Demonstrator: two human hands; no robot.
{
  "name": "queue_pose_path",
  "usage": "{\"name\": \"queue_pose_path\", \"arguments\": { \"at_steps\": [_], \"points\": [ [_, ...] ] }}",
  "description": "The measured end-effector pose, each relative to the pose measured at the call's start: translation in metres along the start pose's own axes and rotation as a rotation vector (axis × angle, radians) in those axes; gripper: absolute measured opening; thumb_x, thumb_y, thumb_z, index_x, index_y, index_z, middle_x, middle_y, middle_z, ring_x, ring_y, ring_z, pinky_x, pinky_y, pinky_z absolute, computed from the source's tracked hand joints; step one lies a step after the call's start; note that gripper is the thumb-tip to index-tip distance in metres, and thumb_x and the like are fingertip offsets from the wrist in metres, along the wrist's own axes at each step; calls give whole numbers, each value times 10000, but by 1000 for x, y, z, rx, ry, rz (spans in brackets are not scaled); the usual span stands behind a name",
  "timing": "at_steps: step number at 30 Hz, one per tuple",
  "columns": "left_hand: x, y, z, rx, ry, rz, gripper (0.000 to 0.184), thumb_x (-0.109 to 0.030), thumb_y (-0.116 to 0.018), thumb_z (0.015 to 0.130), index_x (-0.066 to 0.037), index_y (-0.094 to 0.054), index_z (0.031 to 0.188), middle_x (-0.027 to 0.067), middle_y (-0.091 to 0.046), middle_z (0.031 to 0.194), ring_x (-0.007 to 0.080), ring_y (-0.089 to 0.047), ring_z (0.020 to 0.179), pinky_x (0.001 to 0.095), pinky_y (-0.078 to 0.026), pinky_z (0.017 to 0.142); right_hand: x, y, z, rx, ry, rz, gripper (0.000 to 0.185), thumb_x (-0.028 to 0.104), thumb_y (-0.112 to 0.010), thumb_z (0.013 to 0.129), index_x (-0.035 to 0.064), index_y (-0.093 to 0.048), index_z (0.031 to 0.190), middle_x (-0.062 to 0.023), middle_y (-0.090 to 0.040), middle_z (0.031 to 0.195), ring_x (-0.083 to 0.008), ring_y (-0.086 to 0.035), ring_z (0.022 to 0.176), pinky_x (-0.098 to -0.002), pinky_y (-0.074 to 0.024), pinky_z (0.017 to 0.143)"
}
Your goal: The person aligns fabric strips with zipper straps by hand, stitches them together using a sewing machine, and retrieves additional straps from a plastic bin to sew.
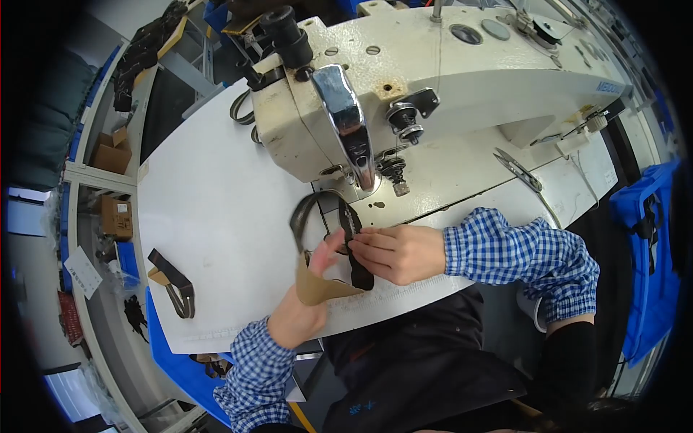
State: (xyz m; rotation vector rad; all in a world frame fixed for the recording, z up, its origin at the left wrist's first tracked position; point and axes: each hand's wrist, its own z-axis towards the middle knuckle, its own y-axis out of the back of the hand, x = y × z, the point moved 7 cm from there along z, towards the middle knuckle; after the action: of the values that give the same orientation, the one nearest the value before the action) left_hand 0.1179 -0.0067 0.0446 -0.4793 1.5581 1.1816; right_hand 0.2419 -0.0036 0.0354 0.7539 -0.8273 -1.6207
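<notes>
The right hand (403,254) pinched a dark strip (360,273); the left hand (300,315) was partly behind a tan piece (317,289), its grip unclear. The strip was over the table (224,216), near the sewing machine (285,133).

Left hand (297,315) partly hidden behind tan piece (315,289), fingers (328,252) blurred; metal rod (437,9) cut off by top edge.

Blue "MEIDO" lettering (611,86) (ending unclear) on the sewing machine (491,76)
</notes>
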Motion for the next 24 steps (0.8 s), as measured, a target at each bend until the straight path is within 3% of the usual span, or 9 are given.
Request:
{"name": "queue_pose_path", "arguments": {
  "at_steps": [4,5,8,12,18,19,22,24],
  "points": [
    [12,0,20,-215,-338,458,538,85,-574,749,-17,-462,1265,149,-507,1226,295,-508,1129,375,-427,931,7,0,-3,26,21,-50,345,178,-543,648,-76,-619,869,-228,-608,1015,-313,-598,966,-368,-500,869],
    [11,-4,28,-150,-347,587,467,39,-610,736,-13,-534,1193,142,-533,1200,324,-509,1112,388,-424,932,7,1,-3,17,12,-41,348,182,-544,643,-76,-619,864,-228,-609,1002,-317,-600,957,-371,-500,866],
    [15,-6,37,-103,-280,614,393,0,-623,745,-1,-580,1135,141,-524,1226,323,-513,1107,393,-423,933,16,7,-6,21,39,15,353,194,-545,630,-75,-619,845,-222,-610,963,-328,-608,932,-379,-504,847],
    [11,-3,35,-95,-213,573,431,-28,-638,748,1,-558,1170,151,-519,1244,328,-529,1082,388,-427,916,24,15,-1,21,47,-28,364,212,-540,615,-73,-623,827,-203,-609,913,-328,-620,893,-387,-513,804],
    [47,12,58,-105,-234,618,372,-71,-668,757,-31,-589,1119,110,-601,1052,301,-567,972,415,-458,817,-21,19,4,-26,-35,-28,360,163,-564,577,-83,-632,830,-205,-609,898,-264,-613,785,-316,-526,690],
    [29,12,72,-181,-369,555,309,-53,-673,745,-42,-610,1048,89,-609,947,274,-587,877,393,-482,736,-30,23,5,-59,-39,-45,359,146,-574,563,-87,-635,830,-202,-610,896,-245,-606,764,-292,-524,657],
    [53,10,77,-39,-307,752,268,-104,-658,773,-47,-608,1030,89,-606,940,252,-584,854,376,-482,725,-39,17,4,-27,-72,-110,382,141,-588,544,-96,-637,840,-188,-610,886,-228,-596,761,-288,-519,649],
    [63,14,78,-30,-271,660,261,-111,-644,788,-46,-596,1037,87,-599,947,242,-577,862,367,-478,738,-40,16,5,16,-39,-189,403,135,-599,536,-102,-637,859,-151,-615,814,-212,-572,729,-283,-511,628]
  ]
}}
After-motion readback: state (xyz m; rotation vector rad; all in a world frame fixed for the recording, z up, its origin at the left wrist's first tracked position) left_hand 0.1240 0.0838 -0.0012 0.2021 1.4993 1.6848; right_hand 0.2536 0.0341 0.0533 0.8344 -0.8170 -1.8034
